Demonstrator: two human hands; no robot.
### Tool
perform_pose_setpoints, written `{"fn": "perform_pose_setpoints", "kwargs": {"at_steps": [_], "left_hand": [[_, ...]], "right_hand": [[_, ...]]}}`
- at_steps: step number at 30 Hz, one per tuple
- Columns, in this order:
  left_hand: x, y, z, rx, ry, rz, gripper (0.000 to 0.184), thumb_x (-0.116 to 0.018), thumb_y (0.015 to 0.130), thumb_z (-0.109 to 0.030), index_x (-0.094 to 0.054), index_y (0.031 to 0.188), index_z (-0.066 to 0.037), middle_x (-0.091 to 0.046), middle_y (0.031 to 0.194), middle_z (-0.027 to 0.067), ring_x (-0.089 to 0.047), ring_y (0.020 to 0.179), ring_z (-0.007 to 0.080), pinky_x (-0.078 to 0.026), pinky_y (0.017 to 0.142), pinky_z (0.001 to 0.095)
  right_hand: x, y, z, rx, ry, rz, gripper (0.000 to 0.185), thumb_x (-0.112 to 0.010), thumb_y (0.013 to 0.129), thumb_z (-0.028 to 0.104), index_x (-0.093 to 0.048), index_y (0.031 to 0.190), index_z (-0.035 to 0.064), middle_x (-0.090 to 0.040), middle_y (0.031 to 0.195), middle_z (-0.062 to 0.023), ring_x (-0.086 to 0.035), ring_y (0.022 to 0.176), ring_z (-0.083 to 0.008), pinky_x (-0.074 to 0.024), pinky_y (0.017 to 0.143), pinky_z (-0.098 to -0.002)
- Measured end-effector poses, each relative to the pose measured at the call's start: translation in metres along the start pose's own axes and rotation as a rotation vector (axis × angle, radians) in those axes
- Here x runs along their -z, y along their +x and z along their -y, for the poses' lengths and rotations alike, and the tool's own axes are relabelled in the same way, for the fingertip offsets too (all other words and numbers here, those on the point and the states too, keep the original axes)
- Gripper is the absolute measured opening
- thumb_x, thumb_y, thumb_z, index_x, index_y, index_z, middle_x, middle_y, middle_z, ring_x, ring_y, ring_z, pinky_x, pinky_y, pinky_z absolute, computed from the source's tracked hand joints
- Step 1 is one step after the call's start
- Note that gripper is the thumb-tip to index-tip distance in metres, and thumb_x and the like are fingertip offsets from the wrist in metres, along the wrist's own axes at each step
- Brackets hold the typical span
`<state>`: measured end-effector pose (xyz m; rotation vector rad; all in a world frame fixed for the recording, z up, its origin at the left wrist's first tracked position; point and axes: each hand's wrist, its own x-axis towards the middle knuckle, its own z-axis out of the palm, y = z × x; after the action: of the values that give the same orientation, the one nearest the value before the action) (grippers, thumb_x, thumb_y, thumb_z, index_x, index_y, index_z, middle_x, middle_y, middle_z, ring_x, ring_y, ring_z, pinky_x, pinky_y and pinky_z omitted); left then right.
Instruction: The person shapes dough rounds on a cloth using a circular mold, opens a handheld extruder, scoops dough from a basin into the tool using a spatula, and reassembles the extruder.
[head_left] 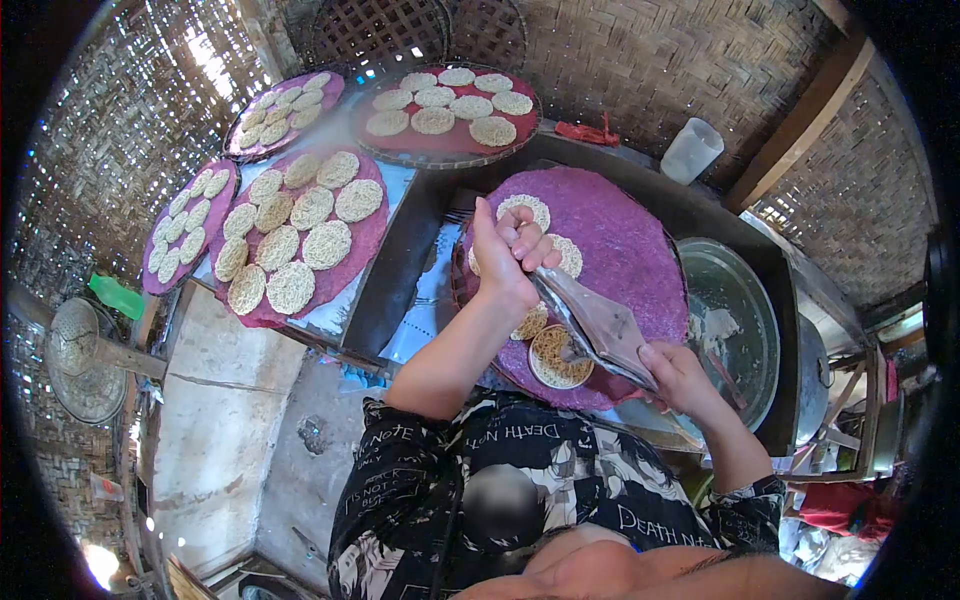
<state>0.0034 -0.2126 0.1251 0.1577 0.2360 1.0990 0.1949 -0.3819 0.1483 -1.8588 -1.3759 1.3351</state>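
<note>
1 head view | from head height | facing forward, down | close range

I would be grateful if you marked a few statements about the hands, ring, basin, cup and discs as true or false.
1. The right hand holds the grey bag. True.
2. The left hand is empty. False: it grips the bag too.
3. The ring lies on the nearest purple cloth. True.
4. The white cup is inside the basin. False: it is outside, near the woven wall.
5. The basin is to the right of that cloth. True.
</note>
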Motion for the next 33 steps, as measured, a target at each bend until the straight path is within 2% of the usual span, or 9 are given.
{"fn": "perform_pose_setpoints", "kwargs": {"at_steps": [7,10,13,16,18,21,24,27,33], "left_hand": [[-0.012,-0.010,-0.002,-0.016,0.056,-0.035,0.051,-0.028,0.087,-0.056,-0.047,0.071,-0.011,-0.020,0.040,-0.0065,-0.019,0.033,0.0075,-0.024,0.040,0.0263],[-0.001,-0.011,-0.004,0.013,0.030,0.160,0.052,-0.029,0.087,-0.057,-0.051,0.078,-0.011,-0.026,0.043,-0.0046,-0.028,0.037,0.0094,-0.031,0.045,0.0280],[-0.012,-0.015,-0.005,0.037,0.105,0.264,0.057,-0.026,0.088,-0.056,-0.055,0.093,-0.007,-0.046,0.057,0.0021,-0.041,0.049,0.0152,-0.037,0.056,0.0288],[-0.012,-0.031,-0.001,0.196,0.446,0.126,0.057,-0.022,0.090,-0.049,-0.049,0.110,-0.003,-0.059,0.091,0.0150,-0.057,0.084,0.0256,-0.043,0.078,0.0346],[0.014,-0.041,0.023,0.174,1.236,0.004,0.050,-0.020,0.093,-0.037,-0.047,0.114,-0.001,-0.055,0.110,0.0173,-0.056,0.099,0.0273,-0.041,0.088,0.0355],[0.065,-0.043,0.026,0.125,1.283,0.413,0.046,-0.021,0.092,-0.029,-0.044,0.119,0.001,-0.053,0.113,0.0160,-0.055,0.100,0.0246,-0.040,0.089,0.0349],[0.058,-0.060,0.026,0.113,1.194,0.283,0.048,-0.022,0.093,-0.032,-0.045,0.118,0.002,-0.054,0.110,0.0156,-0.055,0.097,0.0219,-0.039,0.088,0.0334],[0.051,-0.070,0.020,0.235,1.194,0.251,0.053,-0.022,0.094,-0.038,-0.047,0.114,0.004,-0.055,0.109,0.0160,-0.054,0.096,0.0217,-0.037,0.090,0.0319],[0.066,-0.074,0.018,0.256,1.200,0.356,0.052,-0.026,0.094,-0.039,-0.050,0.111,0.003,-0.056,0.099,0.0139,-0.048,0.097,0.0230,-0.033,0.089,0.0339]], "right_hand": [[-0.006,-0.002,-0.010,0.071,-0.118,-0.103,0.044,-0.043,0.089,0.041,-0.057,0.074,0.0024,-0.049,0.049,-0.0030,-0.047,0.040,-0.0111,-0.0370,0.038,-0.0256],[-0.003,-0.004,-0.013,0.075,-0.069,-0.077,0.041,-0.044,0.089,0.039,-0.058,0.076,0.0026,-0.052,0.053,-0.0031,-0.047,0.042,-0.0100,-0.0371,0.040,-0.0247],[0.002,-0.010,-0.012,0.074,0.168,0.019,0.038,-0.044,0.089,0.037,-0.058,0.081,0.0022,-0.055,0.058,-0.0028,-0.046,0.043,-0.0085,-0.0358,0.040,-0.0238],[0.001,-0.016,-0.009,0.178,0.305,0.034,0.036,-0.044,0.090,0.035,-0.057,0.085,0.0017,-0.055,0.060,-0.0015,-0.045,0.045,-0.0071,-0.0341,0.040,-0.0229],[0.002,-0.019,-0.005,0.228,0.302,0.019,0.036,-0.044,0.090,0.035,-0.055,0.087,0.0015,-0.054,0.060,-0.0005,-0.045,0.047,-0.0064,-0.0338,0.040,-0.0224],[0.005,-0.016,-0.017,0.121,0.255,0.032,0.035,-0.045,0.090,0.035,-0.055,0.084,0.0020,-0.052,0.060,0.0009,-0.046,0.052,-0.0056,-0.0352,0.043,-0.0217],[0.001,-0.017,-0.016,0.115,0.326,0.054,0.034,-0.046,0.090,0.035,-0.054,0.081,0.0026,-0.051,0.060,0.0010,-0.046,0.053,-0.0052,-0.0358,0.045,-0.0220],[0.000,-0.018,-0.016,0.173,0.315,0.026,0.035,-0.046,0.090,0.035,-0.055,0.080,0.0028,-0.051,0.059,0.0010,-0.046,0.053,-0.0052,-0.0352,0.045,-0.0224],[0.002,-0.017,-0.019,0.163,0.308,-0.036,0.035,-0.046,0.090,0.036,-0.055,0.080,0.0028,-0.050,0.059,0.0007,-0.045,0.051,-0.0054,-0.0350,0.044,-0.0225]]}}
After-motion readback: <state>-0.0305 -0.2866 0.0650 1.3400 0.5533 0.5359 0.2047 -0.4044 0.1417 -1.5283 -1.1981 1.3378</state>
